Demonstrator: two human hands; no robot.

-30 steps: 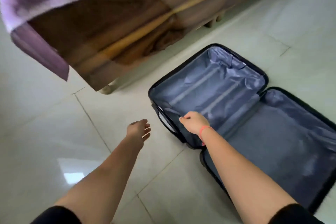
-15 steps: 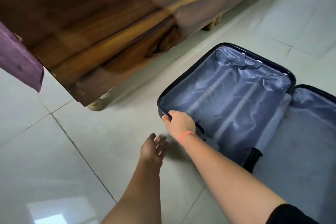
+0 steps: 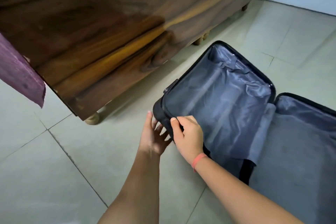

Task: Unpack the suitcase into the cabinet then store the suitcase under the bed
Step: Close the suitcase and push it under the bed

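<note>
The suitcase [image 3: 227, 100] lies opened flat on the tiled floor [image 3: 54, 169], just beside the long side of the bed [image 3: 109, 42], its near corner not far from the bed's round corner foot [image 3: 92, 119]. Both halves look empty, so I judge the unpacking done and the closing about to start.

My right hand [image 3: 189, 136] grips the rim of the half nearer the bed, thumb on top by the zipper track and fingers curled over the edge. That is where a hard shell gives the best purchase for swinging it shut. My left hand [image 3: 153, 138] is spread, fingers straight, at the dark outer shell of the same corner. It is blurred, so I cannot tell how firmly it touches. I take it to be there to steady or lift from outside.

The lining is thin, shiny grey cloth, creased and slack, with a small buckle [image 3: 221, 64] on a strap near the far end. A loose divider flap [image 3: 261, 132] drapes across the hinge and could get caught in the zip. The bed's side is glossy, streaked brown wood, and a purple sheet [image 3: 20, 78] hangs over its end.
</note>
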